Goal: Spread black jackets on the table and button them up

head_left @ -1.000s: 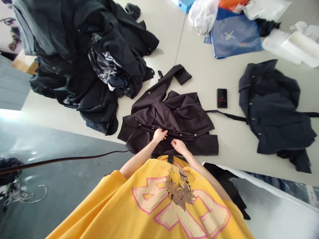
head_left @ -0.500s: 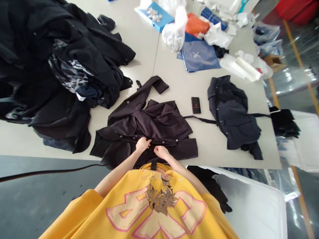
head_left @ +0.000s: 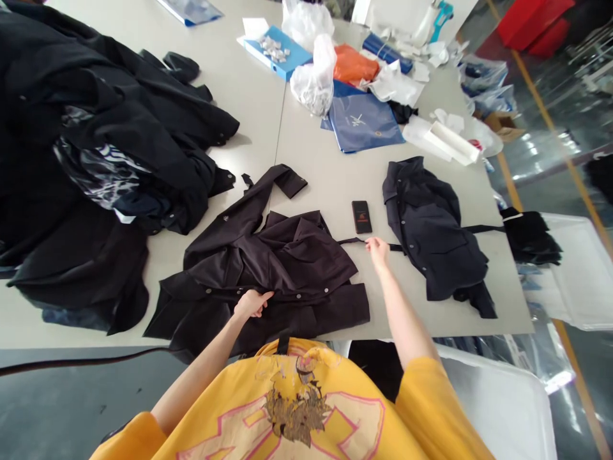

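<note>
In the head view, a dark jacket (head_left: 292, 255) with a row of snap buttons lies in front of me, one sleeve stretched away to the upper left. My left hand (head_left: 251, 303) has its fingers curled on the buttoned front edge, thumb pointing right. To the right of the jacket, my right hand (head_left: 378, 250) pinches a narrow dark cloth belt (head_left: 352, 241) that runs from the jacket's side toward a second, folded dark jacket (head_left: 426, 223). A small black rectangular object (head_left: 361, 217) with red print lies just beyond my right hand.
A large heap of dark garments (head_left: 96, 147) covers the table's left. At the back are a blue box (head_left: 287, 64) with small pale pieces, white plastic bags (head_left: 313, 83), an orange bag (head_left: 354, 64) and blue packets (head_left: 364, 121). A white bin (head_left: 502, 396) stands below the front edge.
My right hand has moved from the jacket's front edge out to the right, onto the belt. My left hand stays on the front edge. The whole view has shifted somewhat.
</note>
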A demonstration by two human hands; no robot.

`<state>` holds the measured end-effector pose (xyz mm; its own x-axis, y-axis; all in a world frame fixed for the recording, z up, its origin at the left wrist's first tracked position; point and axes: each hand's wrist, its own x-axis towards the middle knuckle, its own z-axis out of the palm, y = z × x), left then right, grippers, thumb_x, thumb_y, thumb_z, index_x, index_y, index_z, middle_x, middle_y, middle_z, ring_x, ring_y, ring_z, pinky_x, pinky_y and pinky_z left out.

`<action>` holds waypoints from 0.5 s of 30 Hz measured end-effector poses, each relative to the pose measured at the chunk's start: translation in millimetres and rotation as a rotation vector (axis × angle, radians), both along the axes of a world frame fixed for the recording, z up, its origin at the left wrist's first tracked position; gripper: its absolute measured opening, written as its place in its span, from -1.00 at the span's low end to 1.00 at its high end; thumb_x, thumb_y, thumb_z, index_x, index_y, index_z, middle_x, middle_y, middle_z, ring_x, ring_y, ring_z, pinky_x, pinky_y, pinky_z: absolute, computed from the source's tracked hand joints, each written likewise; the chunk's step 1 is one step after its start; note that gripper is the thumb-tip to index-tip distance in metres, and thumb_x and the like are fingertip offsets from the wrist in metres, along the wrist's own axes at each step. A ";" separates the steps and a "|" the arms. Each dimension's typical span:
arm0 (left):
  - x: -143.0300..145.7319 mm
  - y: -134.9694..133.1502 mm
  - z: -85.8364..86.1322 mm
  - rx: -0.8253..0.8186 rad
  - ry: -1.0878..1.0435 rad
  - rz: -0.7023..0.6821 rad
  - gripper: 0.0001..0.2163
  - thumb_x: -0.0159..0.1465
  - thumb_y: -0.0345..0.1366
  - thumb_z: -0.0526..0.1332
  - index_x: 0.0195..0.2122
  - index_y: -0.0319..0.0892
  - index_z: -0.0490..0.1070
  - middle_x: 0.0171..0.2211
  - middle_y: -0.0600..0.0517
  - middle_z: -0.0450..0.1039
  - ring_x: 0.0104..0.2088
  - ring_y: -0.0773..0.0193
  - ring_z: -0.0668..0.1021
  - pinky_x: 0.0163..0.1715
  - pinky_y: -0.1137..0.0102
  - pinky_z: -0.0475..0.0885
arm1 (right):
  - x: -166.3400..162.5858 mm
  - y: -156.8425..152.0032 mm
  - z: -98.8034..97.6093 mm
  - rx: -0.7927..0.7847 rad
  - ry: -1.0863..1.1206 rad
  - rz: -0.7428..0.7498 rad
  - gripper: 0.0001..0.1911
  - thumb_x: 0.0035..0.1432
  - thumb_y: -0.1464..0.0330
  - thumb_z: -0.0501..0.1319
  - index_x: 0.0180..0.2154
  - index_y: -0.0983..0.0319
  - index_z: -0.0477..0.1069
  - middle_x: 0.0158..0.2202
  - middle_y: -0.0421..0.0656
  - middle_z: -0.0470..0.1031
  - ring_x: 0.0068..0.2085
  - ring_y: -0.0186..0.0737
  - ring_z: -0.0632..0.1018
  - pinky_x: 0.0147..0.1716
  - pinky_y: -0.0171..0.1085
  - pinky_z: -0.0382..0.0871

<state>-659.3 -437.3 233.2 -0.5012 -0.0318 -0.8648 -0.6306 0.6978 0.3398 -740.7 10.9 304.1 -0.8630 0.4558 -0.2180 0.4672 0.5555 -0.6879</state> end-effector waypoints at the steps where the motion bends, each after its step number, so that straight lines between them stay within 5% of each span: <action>1: 0.3 -1.8 -1.9 0.022 -0.005 0.027 -0.54 0.21 0.10 0.27 -0.61 -0.19 0.44 -0.70 -0.03 0.41 -0.64 0.15 0.55 -0.63 0.42 0.36 | -12.2 23.4 0.6 0.038 -0.006 -0.031 -0.50 0.25 0.00 -0.05 -0.33 0.24 0.44 -0.38 -0.04 0.55 -0.32 -0.14 0.57 -0.24 -0.21 0.47; 6: 0.4 -6.5 -10.5 0.130 -0.029 0.145 -0.50 0.07 0.18 0.35 -0.65 -0.19 0.42 -0.81 0.01 0.27 -0.75 0.22 0.41 -0.73 0.45 0.23 | -51.5 85.4 -13.6 0.164 -0.094 -0.025 -0.59 0.13 -0.04 0.15 -0.41 0.18 0.32 -0.27 0.02 0.55 -0.15 -0.03 0.54 -0.02 -0.10 0.40; 15: 0.9 -9.5 -18.3 0.114 -0.077 0.141 -0.44 0.05 0.25 0.35 -0.69 -0.20 0.44 -0.75 -0.07 0.38 -0.76 0.22 0.43 -0.70 0.41 0.35 | -74.1 93.7 -70.2 0.270 -0.334 0.055 -0.49 0.05 -0.12 0.29 -0.38 0.17 0.25 -0.11 0.09 0.48 0.10 0.08 0.41 0.17 0.01 0.23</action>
<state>-658.4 -446.8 214.8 -0.4307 0.0033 -0.9025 -0.7464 0.5609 0.3582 -814.8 104.7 233.9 -0.7901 0.4901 -0.3682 0.6039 0.7252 -0.3306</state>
